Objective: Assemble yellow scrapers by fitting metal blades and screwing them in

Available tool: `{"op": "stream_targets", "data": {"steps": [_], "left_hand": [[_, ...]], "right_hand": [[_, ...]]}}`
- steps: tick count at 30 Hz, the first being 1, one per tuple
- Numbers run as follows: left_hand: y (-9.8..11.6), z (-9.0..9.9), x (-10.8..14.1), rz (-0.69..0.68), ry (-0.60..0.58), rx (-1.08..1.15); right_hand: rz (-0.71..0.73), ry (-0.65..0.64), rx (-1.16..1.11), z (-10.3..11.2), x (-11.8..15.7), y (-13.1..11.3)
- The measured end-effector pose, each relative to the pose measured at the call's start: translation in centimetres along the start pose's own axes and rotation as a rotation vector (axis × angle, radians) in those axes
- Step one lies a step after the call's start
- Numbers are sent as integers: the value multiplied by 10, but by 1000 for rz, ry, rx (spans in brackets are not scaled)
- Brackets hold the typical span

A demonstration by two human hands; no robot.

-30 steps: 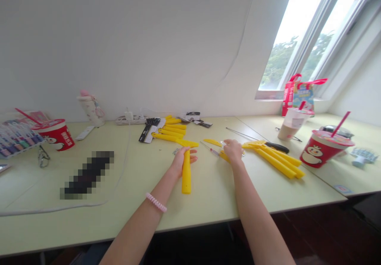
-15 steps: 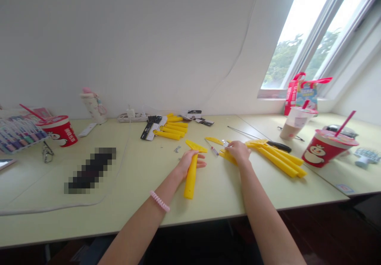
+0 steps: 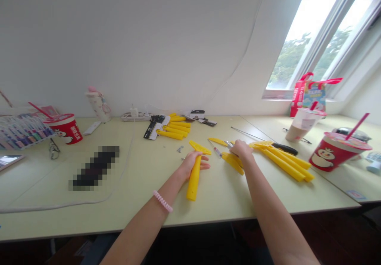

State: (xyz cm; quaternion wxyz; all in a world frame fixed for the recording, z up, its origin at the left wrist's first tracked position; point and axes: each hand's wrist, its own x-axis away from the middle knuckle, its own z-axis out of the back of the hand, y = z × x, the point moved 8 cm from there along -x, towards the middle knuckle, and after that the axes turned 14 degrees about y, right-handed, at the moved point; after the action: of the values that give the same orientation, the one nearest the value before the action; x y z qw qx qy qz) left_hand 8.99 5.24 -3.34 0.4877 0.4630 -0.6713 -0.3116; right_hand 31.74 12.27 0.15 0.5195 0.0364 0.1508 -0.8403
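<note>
My left hand (image 3: 193,165) grips the handle of a yellow plastic scraper (image 3: 195,181) on the tabletop, its flat blade sticking out past my fingers. My right hand (image 3: 241,150) hovers over a second yellow scraper (image 3: 233,164), its fingertips by a small metal piece (image 3: 229,143). Just left of it lies a thin red-handled screwdriver (image 3: 217,151). A heap of yellow scrapers (image 3: 285,162) lies to the right of my right hand, and another (image 3: 174,129) sits at the back, beside black-and-white card packaging (image 3: 153,130).
A pale green table (image 3: 208,193) holds a black-handled tool (image 3: 284,148), a long metal rod (image 3: 250,134), a power strip (image 3: 133,116), red snowman cups (image 3: 340,152), a milk tea cup (image 3: 303,126), a bottle (image 3: 98,107), glasses (image 3: 54,150) and a pen set (image 3: 24,132).
The view has swung slightly left. My left hand has turned the scraper so its handle tilts, and my right hand has moved up and right, leaving more of the yellow scraper visible.
</note>
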Motion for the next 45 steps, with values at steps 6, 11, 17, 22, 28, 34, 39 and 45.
{"op": "stream_targets", "data": {"steps": [6,11,17,22,28,34,39,45], "left_hand": [[5,-3,3,-22,-21,6],[3,-3,2,-13,-18,6],[3,-4,1,-10,-23,6],[2,-2,1,-6,8,-30],[5,-2,7,37,75,-40],[3,0,2,14,67,-17],[0,2,-2,19,64,-16],[0,1,0,35,42,-16]], "right_hand": [[-86,122,-255,8,6,20],[-141,148,-786,13,7,20],[-172,-149,-1317,-1,23,-15],[-98,-342,-1451,-8,37,-42],[-58,-428,-1508,-15,45,-56],[-56,-478,-1494,-23,48,-59],[-74,-510,-1519,-25,50,-62],[-10,-558,-1497,-20,59,-71]]}}
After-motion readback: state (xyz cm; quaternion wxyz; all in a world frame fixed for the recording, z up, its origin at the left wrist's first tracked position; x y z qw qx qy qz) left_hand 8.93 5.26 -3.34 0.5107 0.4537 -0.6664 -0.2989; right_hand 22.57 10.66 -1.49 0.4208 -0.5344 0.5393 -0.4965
